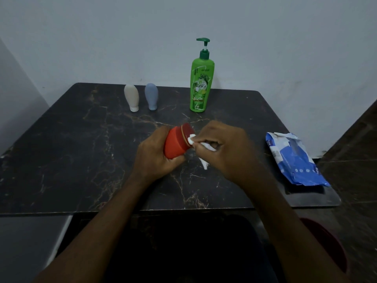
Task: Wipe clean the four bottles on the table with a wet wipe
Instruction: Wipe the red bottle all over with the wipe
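At the back left of the dark marbled counter (71,139) a beige bottle (131,97) and a blue bottle (151,96) stand cap-down, just beside each other. Nearer the front, the left hand (153,156) grips a red bottle (176,142) round its body, holding it tilted above the counter with the cap end pointing away and to the right. A white wipe (191,139) presses against that cap end. Behind, the tall green bottle (201,84) stands upright near the wall. The right hand (224,150) pinches the wipe, with a loose tail hanging below the fingers. A blue pack (293,158) of wipes lies at the right edge. The step in hand looks like wiping the red bottle. Next, the left hand likely needs to turn it so that the wipe reaches its other sides.
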The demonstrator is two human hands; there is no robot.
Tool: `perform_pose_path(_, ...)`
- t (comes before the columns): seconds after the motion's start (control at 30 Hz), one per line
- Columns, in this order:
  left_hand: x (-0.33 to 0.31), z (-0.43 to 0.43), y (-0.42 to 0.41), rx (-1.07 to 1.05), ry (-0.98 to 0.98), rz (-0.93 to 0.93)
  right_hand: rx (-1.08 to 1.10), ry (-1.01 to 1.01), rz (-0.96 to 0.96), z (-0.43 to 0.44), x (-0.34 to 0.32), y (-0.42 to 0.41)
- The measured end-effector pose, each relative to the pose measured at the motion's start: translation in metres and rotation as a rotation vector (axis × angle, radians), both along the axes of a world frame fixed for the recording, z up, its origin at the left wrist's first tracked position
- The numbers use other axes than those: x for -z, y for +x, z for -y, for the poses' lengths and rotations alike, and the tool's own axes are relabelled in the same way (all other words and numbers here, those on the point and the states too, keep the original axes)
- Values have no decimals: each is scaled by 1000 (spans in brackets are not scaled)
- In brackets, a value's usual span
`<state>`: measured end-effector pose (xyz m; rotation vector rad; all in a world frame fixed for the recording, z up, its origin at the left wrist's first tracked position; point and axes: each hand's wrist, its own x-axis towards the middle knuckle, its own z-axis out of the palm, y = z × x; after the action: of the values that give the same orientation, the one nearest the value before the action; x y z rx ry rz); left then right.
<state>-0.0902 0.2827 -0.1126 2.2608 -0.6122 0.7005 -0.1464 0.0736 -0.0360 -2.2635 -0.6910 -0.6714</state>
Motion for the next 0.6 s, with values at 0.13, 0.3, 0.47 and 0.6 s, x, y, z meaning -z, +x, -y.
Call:
perform_pose_path(0.13,1,2,-1,10,25,-1,5,-84,10,-2,-5,2)
perform_pose_path(0.3,-1,3,-1,8,17,-14,-38,-240,21,-6,-12,5)
perform_pose_path(0.47,-4,3,-1,-15,-57,-15,-16,-306,-24,-2,9,1)
perform_pose_path(0.6,-3,4,-3,-25,-50,-8,-76,-15,29,0,-1,-1)
